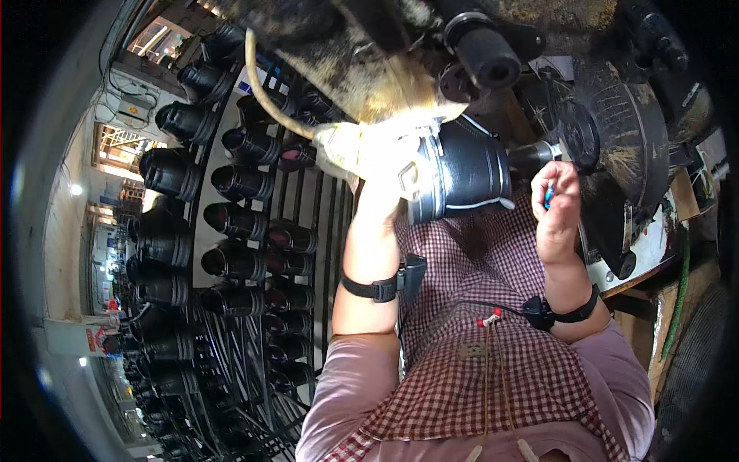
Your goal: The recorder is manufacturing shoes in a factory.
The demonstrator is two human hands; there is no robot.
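1. Black boot (473,169) beside left hand (391,175), in glare; left fingers' grip: can't tell.
2. Right hand (557,206): fingers clamped on small blue item (549,197).
3. Boot probably unfinished; amount done unclear.

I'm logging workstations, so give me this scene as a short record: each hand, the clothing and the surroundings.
Left hand: at the left end of a black shoe; glare hides the grip
Right hand: curled around a small blue object, apart from the shoe
Clothing: checked apron
Left of picture: rows of black shoes
Right of picture: dark machinery
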